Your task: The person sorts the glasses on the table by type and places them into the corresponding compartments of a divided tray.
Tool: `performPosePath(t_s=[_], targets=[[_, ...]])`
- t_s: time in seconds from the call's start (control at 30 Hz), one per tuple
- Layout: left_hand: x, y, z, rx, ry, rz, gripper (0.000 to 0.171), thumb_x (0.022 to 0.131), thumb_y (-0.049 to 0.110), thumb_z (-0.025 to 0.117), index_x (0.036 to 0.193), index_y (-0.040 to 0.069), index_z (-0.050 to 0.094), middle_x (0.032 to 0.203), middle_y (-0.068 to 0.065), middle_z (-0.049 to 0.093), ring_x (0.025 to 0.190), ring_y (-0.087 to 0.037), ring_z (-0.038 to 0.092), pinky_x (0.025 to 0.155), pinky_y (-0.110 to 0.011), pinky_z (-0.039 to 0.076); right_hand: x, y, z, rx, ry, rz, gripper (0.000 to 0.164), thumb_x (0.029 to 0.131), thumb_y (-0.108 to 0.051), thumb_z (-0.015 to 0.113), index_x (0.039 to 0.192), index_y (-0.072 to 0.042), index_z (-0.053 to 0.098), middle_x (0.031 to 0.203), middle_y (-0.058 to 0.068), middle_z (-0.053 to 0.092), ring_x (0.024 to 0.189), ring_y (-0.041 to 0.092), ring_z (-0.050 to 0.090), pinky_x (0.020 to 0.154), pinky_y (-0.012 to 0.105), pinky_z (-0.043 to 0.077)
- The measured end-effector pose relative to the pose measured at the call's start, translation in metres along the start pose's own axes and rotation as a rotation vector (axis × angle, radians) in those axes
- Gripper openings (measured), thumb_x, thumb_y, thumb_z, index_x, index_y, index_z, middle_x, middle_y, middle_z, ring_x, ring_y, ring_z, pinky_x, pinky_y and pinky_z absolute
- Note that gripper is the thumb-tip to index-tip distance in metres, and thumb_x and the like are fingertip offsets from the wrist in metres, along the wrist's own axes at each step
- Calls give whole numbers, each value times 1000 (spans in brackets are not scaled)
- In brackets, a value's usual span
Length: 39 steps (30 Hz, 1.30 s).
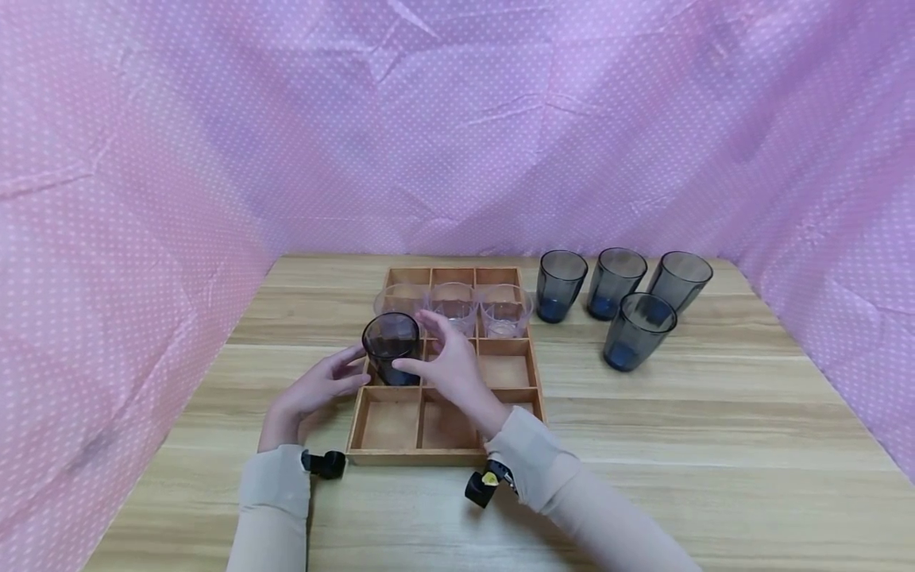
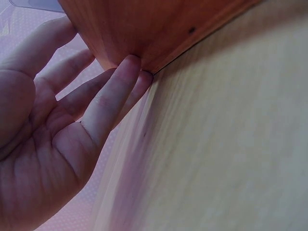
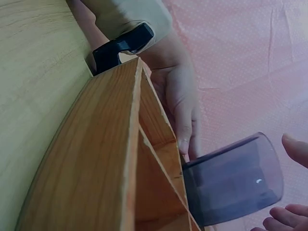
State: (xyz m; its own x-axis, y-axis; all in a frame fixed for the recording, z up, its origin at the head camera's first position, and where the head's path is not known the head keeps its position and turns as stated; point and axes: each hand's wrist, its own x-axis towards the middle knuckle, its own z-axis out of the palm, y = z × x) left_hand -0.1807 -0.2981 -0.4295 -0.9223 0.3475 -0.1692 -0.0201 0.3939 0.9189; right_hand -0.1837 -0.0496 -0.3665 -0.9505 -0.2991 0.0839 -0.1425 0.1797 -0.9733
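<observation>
A dark grey drinking glass (image 1: 388, 340) stands in the left compartment of the middle row of a wooden divided box (image 1: 415, 458). My right hand (image 1: 457, 369) is around its upper part, thumb and fingers spread wide. In the right wrist view, the fingertips (image 3: 294, 149) show apart from the glass (image 3: 236, 180) near its rim. Beside the box's left side is my left hand (image 1: 314, 389). Its extended fingers (image 2: 108, 103) touch the outer wooden wall (image 2: 144, 29) low down, close to the tabletop, in the left wrist view.
Three clear cups (image 1: 403, 300) stand in a row across the box behind the dark glass. Several more dark glasses (image 1: 561, 286) are on the table (image 1: 715, 445) to the box's right. Pink dotted cloth (image 1: 457, 143) hangs behind and along both sides.
</observation>
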Motion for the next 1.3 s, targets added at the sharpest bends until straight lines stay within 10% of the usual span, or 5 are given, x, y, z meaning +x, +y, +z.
performPosePath(t_s=[1.3], targets=[[0, -1, -2, 39, -14, 43, 70, 97, 19, 58, 153, -1, 20, 156, -30, 21, 137, -48, 35, 102, -34, 48, -23, 6, -119, -16, 140, -25, 74, 79, 0, 77, 143, 0, 41, 148, 18, 46, 141, 29, 40, 118, 45, 31]])
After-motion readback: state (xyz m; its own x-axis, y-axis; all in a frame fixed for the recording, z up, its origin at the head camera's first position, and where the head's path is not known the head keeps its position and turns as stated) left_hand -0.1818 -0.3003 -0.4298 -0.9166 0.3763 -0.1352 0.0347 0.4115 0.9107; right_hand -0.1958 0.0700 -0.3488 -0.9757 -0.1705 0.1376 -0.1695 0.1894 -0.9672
